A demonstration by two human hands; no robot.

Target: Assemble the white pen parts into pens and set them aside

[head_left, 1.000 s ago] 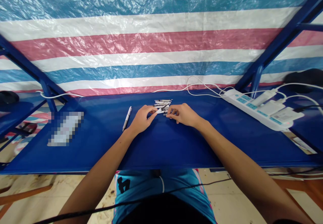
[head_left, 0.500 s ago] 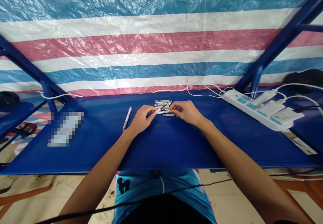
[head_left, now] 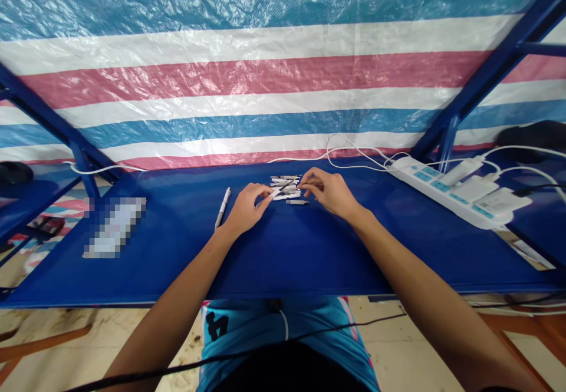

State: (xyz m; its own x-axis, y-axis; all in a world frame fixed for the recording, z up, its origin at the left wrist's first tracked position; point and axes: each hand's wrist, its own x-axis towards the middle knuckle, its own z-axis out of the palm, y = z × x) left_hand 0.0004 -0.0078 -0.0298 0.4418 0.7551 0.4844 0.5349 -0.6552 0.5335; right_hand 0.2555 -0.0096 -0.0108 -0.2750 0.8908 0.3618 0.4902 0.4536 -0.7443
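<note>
My left hand [head_left: 248, 208] is closed in a pinch on a white pen barrel [head_left: 276, 193] at the left side of a small pile of white and grey pen parts [head_left: 289, 189]. From that barrel a thin dark stick [head_left: 289, 184] slants up over the pile. On the pile's right, my right hand [head_left: 329, 191] has thumb and fingertips drawn together; what lies between them is too small to make out. A short grey pen piece [head_left: 297, 202] rests just in front of the pile. A whole white pen [head_left: 223, 208] lies apart, left of my left hand.
All this lies on a blue tabletop [head_left: 292, 256]. A white power strip [head_left: 446, 191] with plugged-in chargers sits at the right, its white cable [head_left: 354, 165] looping along the back. A blurred pale rectangle [head_left: 115, 227] lies at the left. Striped sheeting [head_left: 265, 79] hangs behind.
My right hand has lifted slightly up and back from the front of the pile, uncovering the short grey piece's tip. The left hand stays almost where it was, still pinching the barrel.
</note>
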